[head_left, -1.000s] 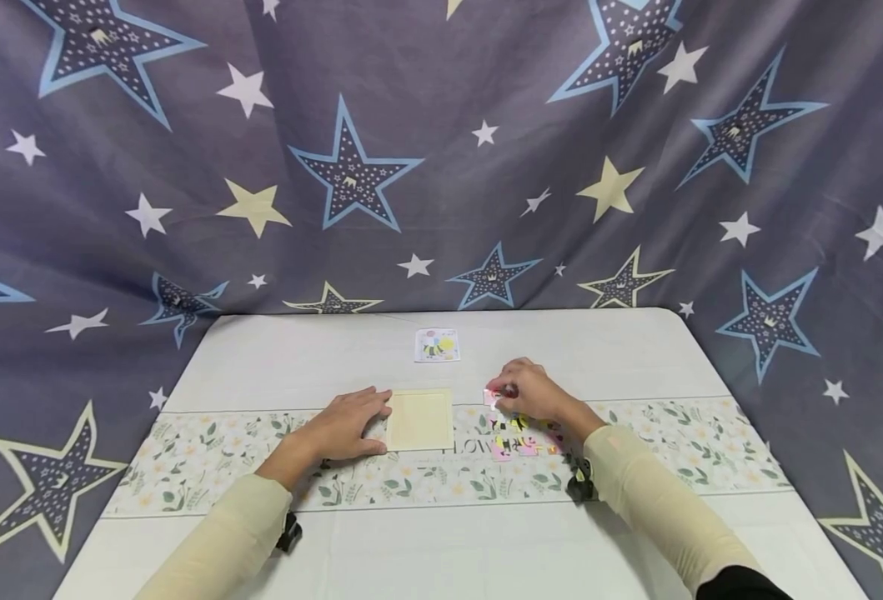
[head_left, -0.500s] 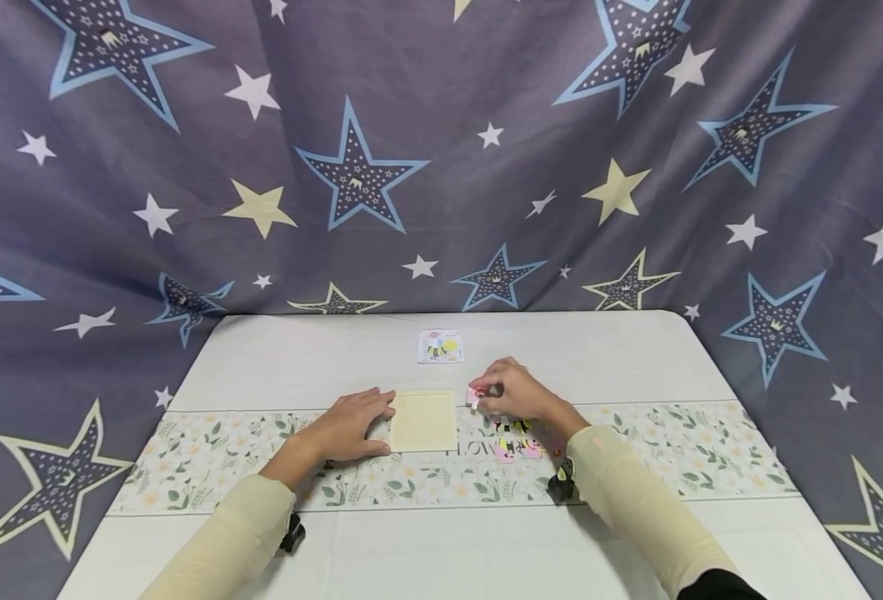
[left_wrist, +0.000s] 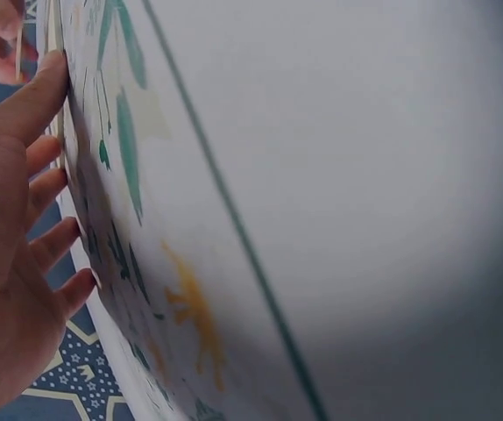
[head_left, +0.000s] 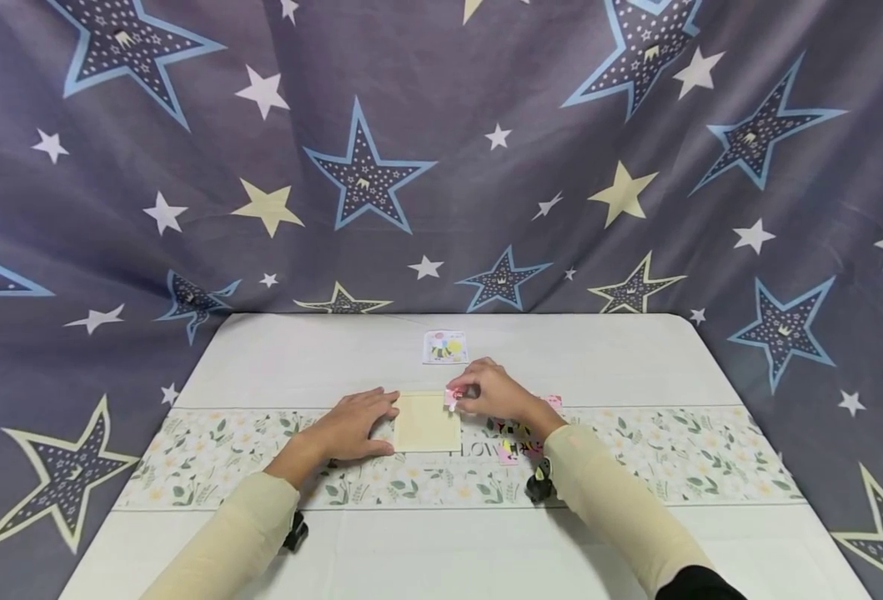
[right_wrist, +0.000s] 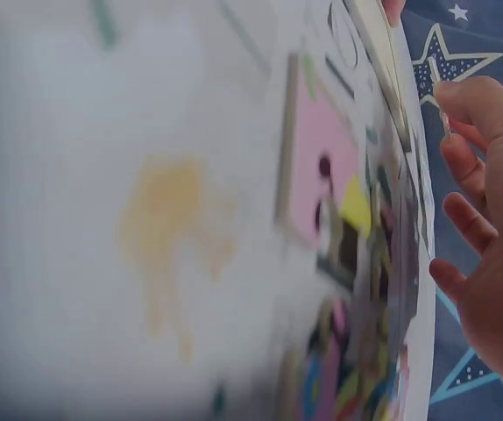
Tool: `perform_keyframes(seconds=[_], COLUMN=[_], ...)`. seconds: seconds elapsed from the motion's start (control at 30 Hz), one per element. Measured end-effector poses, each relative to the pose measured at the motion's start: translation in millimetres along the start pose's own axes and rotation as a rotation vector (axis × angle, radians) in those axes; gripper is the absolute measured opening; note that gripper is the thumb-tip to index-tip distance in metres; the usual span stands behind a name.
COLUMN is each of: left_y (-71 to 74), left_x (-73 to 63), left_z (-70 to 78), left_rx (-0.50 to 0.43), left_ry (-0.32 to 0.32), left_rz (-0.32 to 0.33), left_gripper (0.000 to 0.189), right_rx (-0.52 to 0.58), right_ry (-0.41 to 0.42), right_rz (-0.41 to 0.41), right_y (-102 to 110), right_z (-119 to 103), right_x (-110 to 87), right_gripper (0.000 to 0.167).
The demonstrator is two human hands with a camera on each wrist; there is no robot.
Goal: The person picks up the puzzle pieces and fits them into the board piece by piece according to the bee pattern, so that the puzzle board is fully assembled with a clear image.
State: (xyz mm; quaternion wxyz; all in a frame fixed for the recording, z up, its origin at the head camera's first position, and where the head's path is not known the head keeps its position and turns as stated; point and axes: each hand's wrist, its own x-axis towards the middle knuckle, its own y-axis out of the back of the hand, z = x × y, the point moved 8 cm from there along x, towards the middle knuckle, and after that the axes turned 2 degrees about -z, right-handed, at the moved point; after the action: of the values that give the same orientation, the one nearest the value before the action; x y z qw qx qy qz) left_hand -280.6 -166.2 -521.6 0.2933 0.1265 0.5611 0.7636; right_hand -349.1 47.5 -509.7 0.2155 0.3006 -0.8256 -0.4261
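A shallow, pale wooden puzzle tray lies on the table in the head view. My left hand rests at its left side, thumb and fingers spread along the edge. Between thumb and fingers, my right hand pinches a pink puzzle piece over the tray's upper right corner. That piece shows edge-on in the right wrist view, raised above the table. More pink puzzle pieces, with yellow and black print, lie right of the tray, partly hidden beneath my right forearm.
A small picture card with a bee on it lies behind the tray. The white tablecloth has a floral band across it. A dark star-patterned curtain hangs at the table's back and sides.
My right hand has moved left with the pink puzzle piece, from the loose pieces to the tray's upper right corner. The left hand has stayed at the tray's left edge.
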Motion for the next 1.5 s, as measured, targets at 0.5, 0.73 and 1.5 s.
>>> perform_keyframes(seconds=[0.5,0.73,1.5], left_y=[-2.0,-2.2,-2.9], left_x=[1.6,1.4,2.5], left_z=[-1.9,-1.3,-3.1], left_rx=[0.0,0.006,0.01], left_ry=[0.014,0.003,0.015], left_rz=[-0.018,-0.01,-0.018], left_gripper=[0.063,0.062,0.063], right_rx=[-0.068,-0.087,-0.186], right_ry=[0.037,0.039,-0.017], right_rz=[0.021,-0.004,-0.039], right_y=[-24,-34,-49], right_z=[-23,-33,-37], right_x=[32.0,42.2,51.1], right_gripper=[0.029,0.028,0.026])
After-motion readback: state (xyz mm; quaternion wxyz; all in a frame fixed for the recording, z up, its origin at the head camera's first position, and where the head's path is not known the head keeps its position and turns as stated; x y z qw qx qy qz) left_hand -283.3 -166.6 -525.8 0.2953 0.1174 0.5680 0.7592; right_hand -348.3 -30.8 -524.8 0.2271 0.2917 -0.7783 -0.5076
